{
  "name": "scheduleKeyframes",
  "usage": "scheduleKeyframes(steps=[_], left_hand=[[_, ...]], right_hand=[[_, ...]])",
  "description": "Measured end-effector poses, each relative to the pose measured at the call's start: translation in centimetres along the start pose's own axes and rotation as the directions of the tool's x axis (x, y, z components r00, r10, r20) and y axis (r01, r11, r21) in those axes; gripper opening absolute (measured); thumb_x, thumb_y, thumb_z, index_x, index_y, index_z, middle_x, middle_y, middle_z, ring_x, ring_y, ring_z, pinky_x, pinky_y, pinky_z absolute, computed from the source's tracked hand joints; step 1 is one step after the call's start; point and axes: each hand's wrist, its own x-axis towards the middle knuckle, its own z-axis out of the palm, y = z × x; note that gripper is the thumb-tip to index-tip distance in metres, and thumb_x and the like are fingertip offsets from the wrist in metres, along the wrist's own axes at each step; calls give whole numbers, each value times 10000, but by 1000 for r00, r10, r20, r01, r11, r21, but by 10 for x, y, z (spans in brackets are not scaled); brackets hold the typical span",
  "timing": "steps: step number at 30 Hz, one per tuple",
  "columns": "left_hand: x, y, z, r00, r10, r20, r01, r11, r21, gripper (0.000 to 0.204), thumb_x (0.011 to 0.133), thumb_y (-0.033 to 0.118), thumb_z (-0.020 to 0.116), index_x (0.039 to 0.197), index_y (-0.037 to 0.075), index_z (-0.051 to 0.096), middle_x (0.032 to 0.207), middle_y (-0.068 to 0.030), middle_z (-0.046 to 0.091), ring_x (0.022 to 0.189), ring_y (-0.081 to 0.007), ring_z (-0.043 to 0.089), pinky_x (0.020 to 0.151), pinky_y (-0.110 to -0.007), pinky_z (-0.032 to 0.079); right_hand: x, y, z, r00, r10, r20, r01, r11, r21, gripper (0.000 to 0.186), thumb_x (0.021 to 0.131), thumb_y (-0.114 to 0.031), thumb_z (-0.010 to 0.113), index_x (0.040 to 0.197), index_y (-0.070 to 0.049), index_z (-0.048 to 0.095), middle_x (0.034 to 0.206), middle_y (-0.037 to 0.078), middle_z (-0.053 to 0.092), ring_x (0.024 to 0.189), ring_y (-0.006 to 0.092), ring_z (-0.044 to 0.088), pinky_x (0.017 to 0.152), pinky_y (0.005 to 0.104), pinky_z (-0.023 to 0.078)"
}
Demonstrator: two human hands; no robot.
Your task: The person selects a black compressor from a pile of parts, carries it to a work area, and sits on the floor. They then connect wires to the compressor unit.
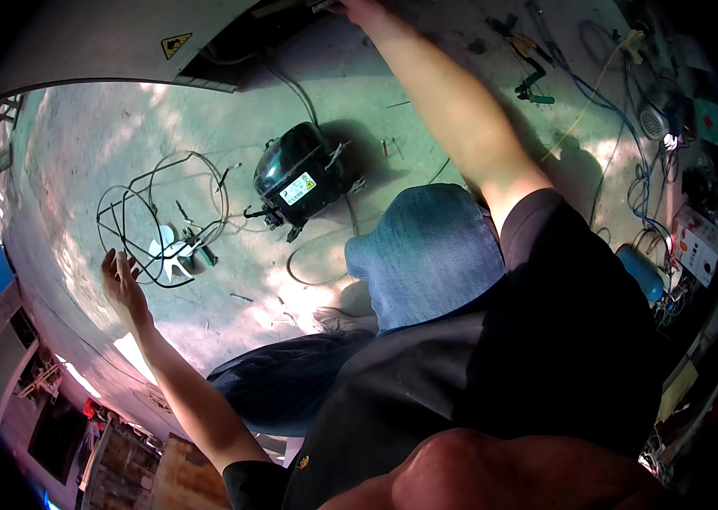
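The left hand (124,289) hangs over the left part of the concrete floor (70,183), its fingers loosely parted and the grasp wide. Just beside it in the view lie a white fan blade (175,257) and a tangled loop of dark tubing or cable (152,197). The right arm stretches to the far edge of the floor, where the right hand (359,10) reaches the dark opening of a pale cabinet (104,51) — the picture cuts it off, so I cannot tell whether it grips anything. A black compressor (295,170) sits near the middle of the floor, between the loop and the bent denim knee (431,255). Green-handled pliers (534,92) lie toward the floor's far right corner; a blue cylinder (640,274) stands out along its right edge.
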Motion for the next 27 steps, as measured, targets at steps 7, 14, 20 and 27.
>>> scheduleKeyframes(steps=[7,14,20,27], left_hand=[[18,197,62,813,565,-141,-577,815,-55,512,1051,325,587,1402,-36,497,1277,-205,642,1143,-281,678,976,-392,561],[60,298,94,564,695,-445,-581,717,384,654,1033,446,577,1424,-66,465,1252,-238,632,1120,-326,672,971,-377,546],[195,260,113,325,820,-472,-781,514,355,622,1094,450,401,1446,-62,377,1428,-281,474,1219,-304,571,960,-314,510],[166,285,150,283,552,-785,-706,674,219,675,1068,530,365,1353,-79,299,1331,-374,376,1155,-378,480,1041,-435,401]], right_hand=[[0,-8,-12,994,-65,85,61,997,52,617,939,-254,704,1419,-45,379,1202,207,631,841,327,709,567,439,646],[-10,2,-14,987,-45,152,38,998,48,573,947,-294,708,1364,-35,411,1138,166,657,755,286,706,573,434,642],[8,12,-11,994,-44,104,32,994,108,502,950,-321,709,1278,-7,496,1029,155,682,699,277,702,561,390,624],[5,14,-24,988,-46,145,53,997,-47,407,942,-304,706,1127,37,585,864,157,684,654,247,694,521,355,594]])
